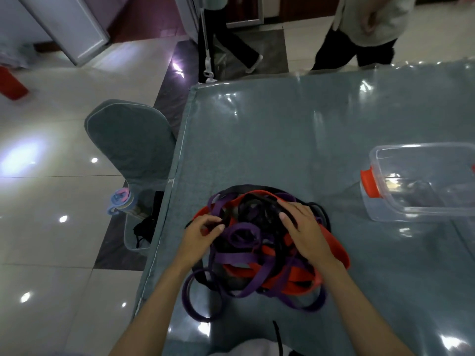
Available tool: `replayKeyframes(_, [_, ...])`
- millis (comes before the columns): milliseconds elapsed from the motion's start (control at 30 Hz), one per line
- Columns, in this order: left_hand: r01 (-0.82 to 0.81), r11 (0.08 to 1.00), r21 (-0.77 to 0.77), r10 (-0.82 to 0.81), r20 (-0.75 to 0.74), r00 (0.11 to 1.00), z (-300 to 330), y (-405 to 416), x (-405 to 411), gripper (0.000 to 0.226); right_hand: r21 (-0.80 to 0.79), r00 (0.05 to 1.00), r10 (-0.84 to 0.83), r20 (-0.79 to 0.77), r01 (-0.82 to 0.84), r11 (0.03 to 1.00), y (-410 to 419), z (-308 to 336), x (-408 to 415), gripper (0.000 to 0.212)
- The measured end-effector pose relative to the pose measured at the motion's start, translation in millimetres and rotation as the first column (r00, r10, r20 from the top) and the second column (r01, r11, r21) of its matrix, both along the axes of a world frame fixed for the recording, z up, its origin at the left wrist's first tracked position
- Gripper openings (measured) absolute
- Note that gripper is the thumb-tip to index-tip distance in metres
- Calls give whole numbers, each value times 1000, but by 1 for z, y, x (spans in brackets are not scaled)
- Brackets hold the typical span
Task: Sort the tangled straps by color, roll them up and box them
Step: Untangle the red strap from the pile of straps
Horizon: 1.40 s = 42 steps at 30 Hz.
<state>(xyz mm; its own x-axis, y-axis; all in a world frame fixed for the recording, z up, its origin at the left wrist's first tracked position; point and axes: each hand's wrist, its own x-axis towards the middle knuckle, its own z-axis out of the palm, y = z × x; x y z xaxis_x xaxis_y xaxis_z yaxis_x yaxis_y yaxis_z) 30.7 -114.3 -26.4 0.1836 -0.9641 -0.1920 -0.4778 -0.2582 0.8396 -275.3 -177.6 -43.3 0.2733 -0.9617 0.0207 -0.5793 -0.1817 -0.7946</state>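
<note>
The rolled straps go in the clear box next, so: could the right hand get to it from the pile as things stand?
Probably yes: the clear box stands open to the right of the right hand, with only bare table between them.

Both bare forearms reach in from 6 o'clock. Left hand [203, 231] palm down, fingers curled toward 3 o'clock. Right hand [303, 227] flat, fingers spread toward 11 o'clock.
</note>
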Motion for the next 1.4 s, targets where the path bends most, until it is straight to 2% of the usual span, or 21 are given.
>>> replayKeyframes(67, [-225, 972, -68, 229, 74, 971, -8, 13, 4, 15, -35, 999, -50, 14, 50, 998, 7, 1, -9, 40])
replayKeyframes(100, [-347, 935, -65, 353, 121, 928, -11, 20, 7, 20, -54, 998, -65, 13, 66, 996, 11, 1, -12, 39])
replayKeyframes(167, [-538, 839, 84, 513, 210, 832, -16, 33, 12, 49, -87, 996, -86, 16, 87, 992, 19, -1, -18, 39])
replayKeyframes(200, [-569, 799, 194, 532, 213, 820, -19, 40, 13, 67, -104, 995, -97, 15, 99, 990, 24, -2, -19, 38])
replayKeyframes(267, [-536, 761, 366, 551, 70, 831, -28, 52, 12, 92, -137, 994, -111, 5, 110, 984, 34, -5, -19, 36])
replayKeyframes(300, [-506, 751, 424, 570, -31, 821, -29, 57, 11, 95, -148, 994, -109, -3, 108, 983, 38, -6, -18, 35])
replayKeyframes(333, [-463, 754, 465, 567, -107, 817, -30, 61, 9, 93, -152, 995, -103, -13, 100, 983, 43, -8, -17, 35])
replayKeyframes(400, [-342, 804, 486, 461, -146, 875, -31, 67, 5, 84, -152, 995, -88, -40, 81, 985, 53, -9, -12, 36])
replayKeyframes(500, [-234, 852, 467, 365, -211, 907, -29, 71, -5, 51, -136, 997, -40, -68, 30, 990, 65, -10, -4, 37])
replayKeyframes(600, [-172, 868, 467, 371, -377, 848, -25, 69, -15, 43, -80, 992, 56, -113, -65, 995, 70, -9, 2, 37])
replayKeyframes(667, [-236, 848, 475, 452, -414, 790, -26, 66, -15, 44, -38, 976, 139, -168, -148, 988, 71, -8, 5, 39])
replayKeyframes(733, [-298, 828, 474, 505, -400, 765, -27, 63, -14, 47, -14, 949, 212, -233, -222, 975, 71, -9, 6, 46])
replayKeyframes(833, [-310, 837, 451, 493, -375, 785, -27, 61, -11, 52, -13, 908, 287, -306, -306, 952, 74, -13, 8, 62])
replayKeyframes(900, [-331, 849, 411, 489, -376, 787, -25, 62, -11, 58, -21, 891, 304, -336, -330, 944, 76, -17, 10, 58])
replayKeyframes(933, [-334, 856, 396, 485, -386, 785, -23, 63, -10, 62, -40, 899, 287, -331, -318, 947, 76, -18, 11, 48])
replayKeyframes(1000, [-339, 865, 369, 477, -396, 784, -20, 63, -6, 67, -87, 924, 240, -299, -277, 957, 75, -16, 11, 29])
replayKeyframes(1100, [-355, 876, 328, 471, -420, 776, -6, 57, 3, 65, -106, 950, 208, -233, -237, 966, 75, -12, 11, 25])
replayKeyframes(1167, [-364, 871, 331, 481, -414, 773, 2, 53, 12, 56, -80, 985, 125, -123, -135, 988, 77, -10, 11, 25])
replayKeyframes(1233, [-335, 856, 394, 486, -388, 783, 8, 53, 24, 68, 5, 1000, 27, 3, -27, 1000, 76, -7, 12, 23])
replayKeyframes(1300, [-228, 846, 482, 419, -336, 843, 10, 57, 31, 89, 66, 996, -18, 84, 13, 998, 72, -4, 12, 21])
replayKeyframes(1400, [-106, 818, 565, 305, -270, 913, 5, 64, 16, 98, 90, 995, -31, 95, 23, 996, 70, -4, 15, 23])
